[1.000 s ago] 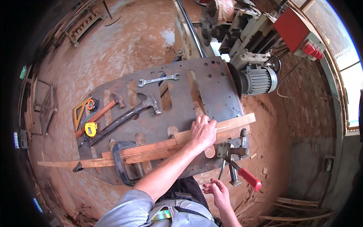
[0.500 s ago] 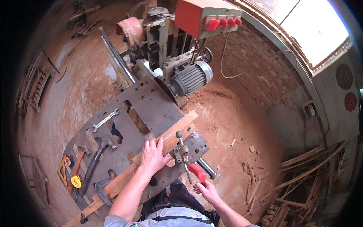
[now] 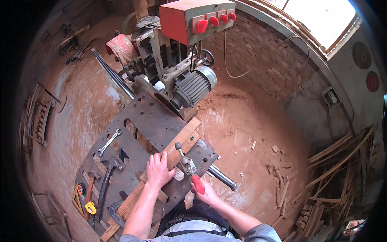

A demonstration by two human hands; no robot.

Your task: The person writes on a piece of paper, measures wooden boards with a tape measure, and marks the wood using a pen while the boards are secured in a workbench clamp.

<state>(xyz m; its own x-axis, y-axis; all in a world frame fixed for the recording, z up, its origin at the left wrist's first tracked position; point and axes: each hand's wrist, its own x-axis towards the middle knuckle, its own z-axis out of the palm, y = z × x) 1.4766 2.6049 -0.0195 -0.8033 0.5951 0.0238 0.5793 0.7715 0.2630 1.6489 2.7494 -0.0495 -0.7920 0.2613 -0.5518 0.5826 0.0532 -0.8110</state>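
Left hand [image 3: 159, 171] flat, fingers spread on the wooden strip [image 3: 169, 161], right hand [image 3: 205, 193] fisted round the red clamp handle [image 3: 197, 184] beside it; loose clamping could let the strip slip.

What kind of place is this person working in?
Most likely a small woodworking shop. A big machine with an electric motor stands by a steel table, reddish sawdust covers the floor, and offcut wood strips pile along the wall. The left hand presses a wooden board down.

Bright window [image 3: 318, 20] glare; fisheye edges dark.
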